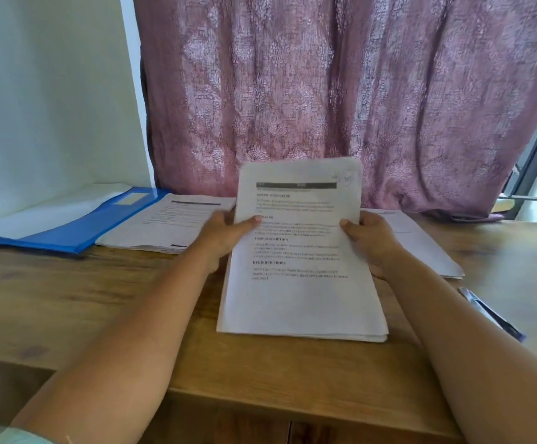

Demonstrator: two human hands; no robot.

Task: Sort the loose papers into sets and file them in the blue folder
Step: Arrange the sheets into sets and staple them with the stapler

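The blue folder [68, 224] lies open at the table's [100, 299] far left edge, 1 sorted set [171, 224] just beside it. At mid-table the left hand [225, 233] and right hand [368, 238] grip the loose papers [299, 251] by their side edges, thumbs on top, fingers curled behind. The sheaf looks light, floppy and liable to fan, so holding both sides suits it. Another pile [421, 248] lies toward the right edge.

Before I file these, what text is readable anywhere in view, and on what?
"REQUIRED PROPS": bold heading, likely reading, on the held stack, gripped by the left hand and right hand.
Other headings and body text there: blurred.
Sheet beside the blue folder: print too small.
Folder label: no legible text.
Right pile: unreadable.
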